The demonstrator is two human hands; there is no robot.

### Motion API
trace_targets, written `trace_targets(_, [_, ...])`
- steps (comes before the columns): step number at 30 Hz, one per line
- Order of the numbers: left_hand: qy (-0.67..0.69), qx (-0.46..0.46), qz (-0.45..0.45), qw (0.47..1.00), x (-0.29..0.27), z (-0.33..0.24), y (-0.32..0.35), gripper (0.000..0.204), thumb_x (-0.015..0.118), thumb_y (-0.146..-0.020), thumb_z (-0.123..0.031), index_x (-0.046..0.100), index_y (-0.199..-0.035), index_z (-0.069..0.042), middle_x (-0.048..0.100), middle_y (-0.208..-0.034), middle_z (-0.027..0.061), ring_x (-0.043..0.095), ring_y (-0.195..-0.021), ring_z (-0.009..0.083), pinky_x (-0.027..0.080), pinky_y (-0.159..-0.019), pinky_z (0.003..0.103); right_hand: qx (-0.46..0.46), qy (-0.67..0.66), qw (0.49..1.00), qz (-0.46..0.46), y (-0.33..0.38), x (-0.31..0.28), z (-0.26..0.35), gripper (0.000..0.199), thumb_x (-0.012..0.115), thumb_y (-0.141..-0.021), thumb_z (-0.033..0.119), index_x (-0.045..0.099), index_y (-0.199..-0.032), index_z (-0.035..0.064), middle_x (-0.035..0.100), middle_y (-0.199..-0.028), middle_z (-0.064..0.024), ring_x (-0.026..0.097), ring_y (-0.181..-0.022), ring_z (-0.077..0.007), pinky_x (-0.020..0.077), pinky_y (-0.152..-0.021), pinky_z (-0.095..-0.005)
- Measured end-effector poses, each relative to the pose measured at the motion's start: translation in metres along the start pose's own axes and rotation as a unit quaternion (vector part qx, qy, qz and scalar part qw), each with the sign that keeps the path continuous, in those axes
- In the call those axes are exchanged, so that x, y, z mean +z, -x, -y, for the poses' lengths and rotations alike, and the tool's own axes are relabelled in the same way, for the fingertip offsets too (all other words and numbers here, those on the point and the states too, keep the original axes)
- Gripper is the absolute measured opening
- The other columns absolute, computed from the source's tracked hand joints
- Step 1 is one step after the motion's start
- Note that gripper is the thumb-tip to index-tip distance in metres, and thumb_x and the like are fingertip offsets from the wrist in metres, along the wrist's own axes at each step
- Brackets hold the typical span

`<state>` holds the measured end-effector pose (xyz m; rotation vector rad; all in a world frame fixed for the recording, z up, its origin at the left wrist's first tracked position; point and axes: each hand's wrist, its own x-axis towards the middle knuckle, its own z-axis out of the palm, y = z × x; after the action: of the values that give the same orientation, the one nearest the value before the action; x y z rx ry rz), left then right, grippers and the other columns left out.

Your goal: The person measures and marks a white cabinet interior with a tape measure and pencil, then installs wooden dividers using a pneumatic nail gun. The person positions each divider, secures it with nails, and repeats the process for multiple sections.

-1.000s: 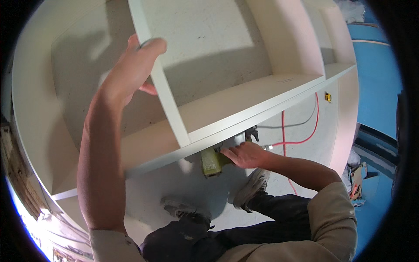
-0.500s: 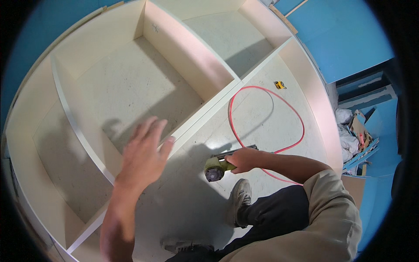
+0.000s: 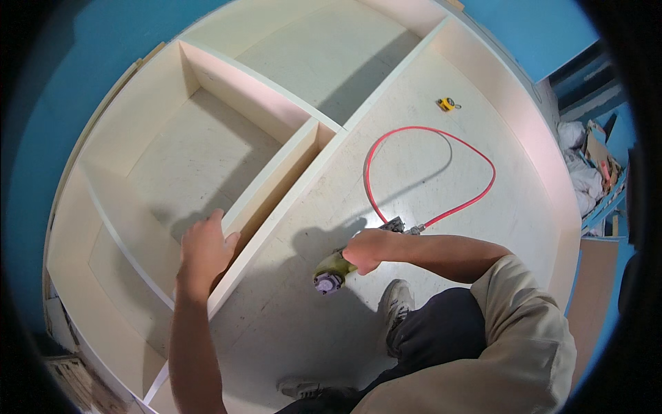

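Note:
My left hand [image 3: 205,250] is closed over the near end of a short white board [image 3: 272,165], its thumb on the side toward me. That board stands on edge at a narrow gap from the long white divider [image 3: 289,200], inside a large white panel frame. My right hand [image 3: 365,250] grips a green and black nail gun [image 3: 328,272] by its handle, apart from the frame's boards and over the pale panel floor [image 3: 276,331]. From the tool runs a red air hose [image 3: 493,176], looped across the panel.
A yellow tape measure [image 3: 447,104] lies beyond the hose. A curved white rim board [image 3: 510,103] bounds the right side. Crossing boards [image 3: 255,100] split the left side into compartments. Bags and scraps [image 3: 586,165] are piled far right. My shoe [image 3: 396,303] stands on the panel.
My left hand has come down onto the short board, which now stands apart from the long divider with a gap between them. The nail gun has shifted slightly and tilted; my view has turned.

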<state>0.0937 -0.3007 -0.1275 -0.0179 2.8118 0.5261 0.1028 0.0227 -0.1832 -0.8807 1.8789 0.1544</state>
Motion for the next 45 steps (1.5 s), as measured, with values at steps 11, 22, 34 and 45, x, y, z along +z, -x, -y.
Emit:
trace_targets(11, [0.087, 0.076, -0.052, 0.992, 0.002, 0.035, -0.043, 0.045, 0.077, -0.078, -0.019, 0.066, -0.116, 0.004, 0.069, -0.088, 0.0276, 0.069, -0.087, 0.0432, 0.053, -0.079, 0.046, 0.008, -0.042, 0.999, 0.010, -0.002, -0.002, -0.004, 0.021, 0.062, -0.073, 0.012, 0.072, -0.088, 0.0015, 0.073, -0.089, -0.0157, 0.071, -0.085, -0.0359, 0.0569, -0.072, -0.0458])
trace_targets(22, [-0.075, -0.017, -0.154, 0.985, -0.062, 0.039, -0.050, 0.039, 0.079, -0.080, -0.019, 0.065, -0.110, 0.002, 0.066, -0.077, 0.0217, 0.067, -0.073, 0.0397, 0.052, -0.070, 0.046, -0.011, -0.053, 0.999, 0.006, -0.007, -0.005, -0.009, 0.022, 0.064, -0.074, 0.014, 0.075, -0.092, 0.0065, 0.075, -0.093, -0.0126, 0.073, -0.087, -0.0328, 0.0571, -0.071, -0.0450])
trace_targets(34, [-0.113, 0.065, -0.127, 0.983, -0.219, -0.011, -0.021, 0.027, 0.073, -0.086, -0.015, 0.065, -0.109, -0.004, 0.069, -0.099, 0.0152, 0.068, -0.091, 0.0366, 0.055, -0.076, 0.044, 0.170, -0.191, 0.967, 0.020, 0.067, -0.024, 0.023, 0.025, 0.066, -0.081, 0.016, 0.075, -0.102, 0.0050, 0.073, -0.110, -0.0186, 0.072, -0.100, -0.0355, 0.0587, -0.080, -0.0464])
trace_targets(45, [0.076, -0.315, -0.063, 0.944, -0.324, -0.148, 0.253, 0.025, 0.073, -0.084, -0.020, 0.059, -0.096, -0.004, 0.066, -0.084, 0.0222, 0.065, -0.078, 0.0449, 0.051, -0.065, 0.053, 0.325, -0.460, 0.824, 0.051, 0.487, -0.034, -0.134, 0.034, 0.079, -0.080, 0.039, 0.069, -0.079, 0.0062, 0.067, -0.067, -0.0087, 0.064, -0.059, -0.0194, 0.0504, -0.054, -0.0406])
